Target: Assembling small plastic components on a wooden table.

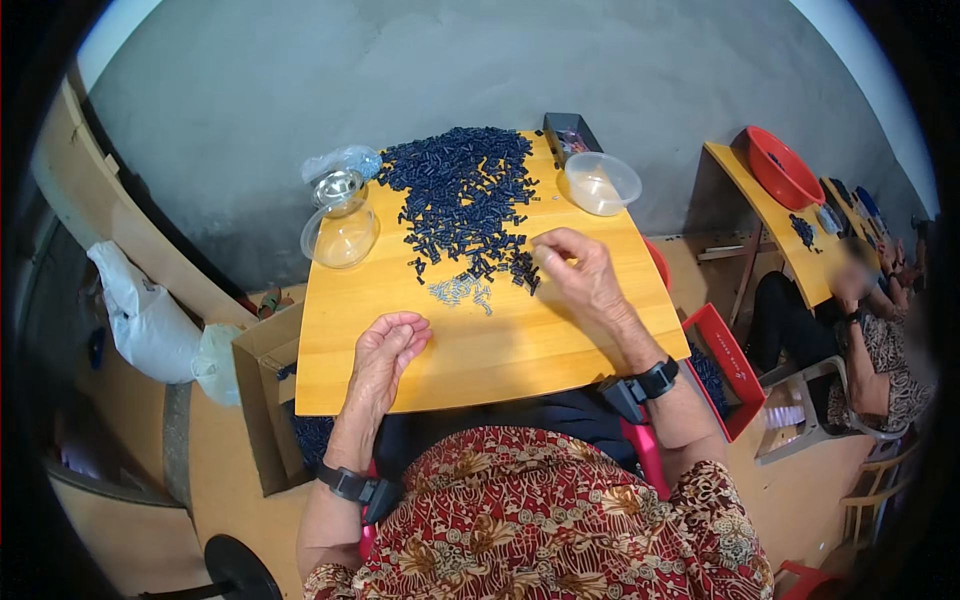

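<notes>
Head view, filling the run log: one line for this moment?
left hand: curled, resting on table | right hand: at dark blue parts pile

One view only, from a camera worn on the person's head, looking steeply down and forward over the lap onto the surface (480,350). It sits close: the hands, left (385,345) and right (580,270), fill the middle, forearms entering from the lower edge. The fisheye lens bends the surface's edges and darkens the corners. The grey wall (450,70) lies ahead, and a second table (775,225) curves away at the right rim.
</notes>
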`<state>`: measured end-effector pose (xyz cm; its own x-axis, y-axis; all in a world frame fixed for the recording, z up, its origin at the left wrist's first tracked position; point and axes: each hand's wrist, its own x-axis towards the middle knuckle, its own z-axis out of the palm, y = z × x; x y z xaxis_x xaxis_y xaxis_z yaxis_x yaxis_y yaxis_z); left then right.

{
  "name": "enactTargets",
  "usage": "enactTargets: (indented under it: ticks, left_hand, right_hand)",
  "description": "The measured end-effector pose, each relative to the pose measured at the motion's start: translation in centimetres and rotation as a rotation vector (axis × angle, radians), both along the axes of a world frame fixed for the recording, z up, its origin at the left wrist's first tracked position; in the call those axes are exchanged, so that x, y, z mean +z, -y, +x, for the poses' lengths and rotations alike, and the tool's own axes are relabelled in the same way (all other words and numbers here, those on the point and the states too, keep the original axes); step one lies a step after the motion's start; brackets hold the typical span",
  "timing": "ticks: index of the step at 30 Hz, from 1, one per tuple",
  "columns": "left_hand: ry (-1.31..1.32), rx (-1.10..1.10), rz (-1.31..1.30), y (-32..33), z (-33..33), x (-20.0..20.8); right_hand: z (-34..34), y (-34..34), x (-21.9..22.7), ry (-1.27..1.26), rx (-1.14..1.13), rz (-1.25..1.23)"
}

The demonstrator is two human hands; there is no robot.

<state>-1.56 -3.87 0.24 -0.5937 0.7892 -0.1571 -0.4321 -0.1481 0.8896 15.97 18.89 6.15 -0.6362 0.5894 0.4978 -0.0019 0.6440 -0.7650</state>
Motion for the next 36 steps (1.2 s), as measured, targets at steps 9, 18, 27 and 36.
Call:
enactTargets:
  ticks: [9,18,27,36]
  left_hand:
    - [0.005,-0.038,0.033,0.0,-0.1,-0.3]
    - [0.004,-0.043,0.022,0.1,-0.1,0.1]
    - [0.008,-0.050,0.013,0.2,-0.1,0.2]
    - [0.003,-0.054,0.014,0.2,-0.2,0.0]
  right_hand:
    - [1.3,-3.4,-1.4,0.259,-0.022,0.062]
    - [0.1,-1.8,-4.3,0.364,0.052,0.506]
    - [-0.9,-1.8,-4.4,0.274,0.077,0.303]
    - [2.5,-3.6,-2.7,0.303,-0.058,0.100]
